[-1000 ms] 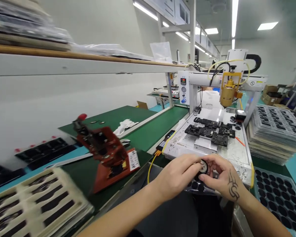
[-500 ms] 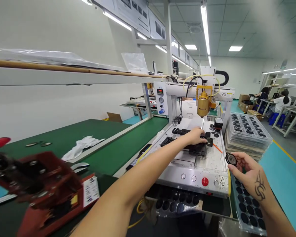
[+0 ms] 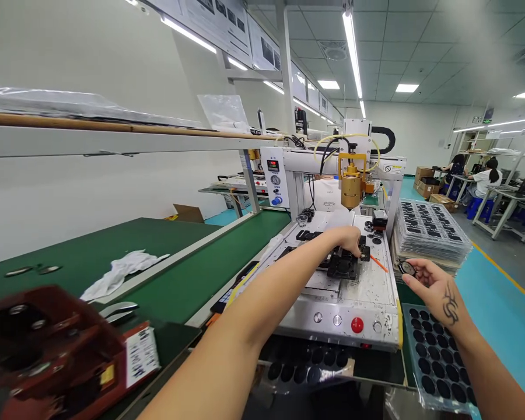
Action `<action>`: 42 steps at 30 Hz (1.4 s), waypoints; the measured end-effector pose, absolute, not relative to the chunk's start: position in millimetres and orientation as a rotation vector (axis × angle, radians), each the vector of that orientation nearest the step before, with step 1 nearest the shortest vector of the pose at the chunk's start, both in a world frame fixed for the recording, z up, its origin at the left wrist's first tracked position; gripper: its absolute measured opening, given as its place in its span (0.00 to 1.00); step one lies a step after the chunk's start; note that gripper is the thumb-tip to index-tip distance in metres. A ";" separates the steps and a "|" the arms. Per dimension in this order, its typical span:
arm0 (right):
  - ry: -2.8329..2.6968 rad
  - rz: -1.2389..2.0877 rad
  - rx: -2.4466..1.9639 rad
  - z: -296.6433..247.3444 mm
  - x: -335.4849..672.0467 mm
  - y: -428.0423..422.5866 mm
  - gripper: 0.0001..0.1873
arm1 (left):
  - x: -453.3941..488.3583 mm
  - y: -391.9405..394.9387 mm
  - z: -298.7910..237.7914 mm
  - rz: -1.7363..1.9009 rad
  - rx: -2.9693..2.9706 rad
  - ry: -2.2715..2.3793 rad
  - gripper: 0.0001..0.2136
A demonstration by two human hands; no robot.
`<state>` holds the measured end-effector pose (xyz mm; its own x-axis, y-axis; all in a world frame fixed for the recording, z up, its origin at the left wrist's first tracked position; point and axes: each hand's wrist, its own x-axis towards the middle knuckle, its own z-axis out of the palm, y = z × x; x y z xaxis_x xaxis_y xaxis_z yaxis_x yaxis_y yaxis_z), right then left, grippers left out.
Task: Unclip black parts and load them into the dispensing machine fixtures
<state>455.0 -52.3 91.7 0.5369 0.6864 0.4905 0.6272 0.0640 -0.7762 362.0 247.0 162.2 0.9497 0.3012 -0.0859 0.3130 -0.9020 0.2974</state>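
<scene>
My left hand (image 3: 346, 239) reaches out over the machine's bed and its fingers curl down onto a black fixture (image 3: 345, 263) there; what the fingertips pinch is hidden. My right hand (image 3: 433, 284) hovers to the right of the machine and pinches a small round black part with a shiny face (image 3: 406, 268). Below that hand lies a black tray of round pockets (image 3: 437, 361). A gold dispensing head (image 3: 350, 188) hangs over the back of the bed.
A red clamp jig (image 3: 48, 350) stands blurred at near left. A white cloth (image 3: 118, 269) lies on the green belt (image 3: 201, 262). Stacked trays of black parts (image 3: 429, 230) sit right of the machine. Another pocket tray (image 3: 306, 367) lies under its front. People sit at far right.
From a second ago my hands have parted: the left went forward to the fixture, the right moved right with the round part. My view has swung up and to the right.
</scene>
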 end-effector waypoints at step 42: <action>-1.672 0.010 -1.836 109.6 472.5 119.1 0.13 | 88.0 136.7 169.9 0.829 2.292 0.545 0.17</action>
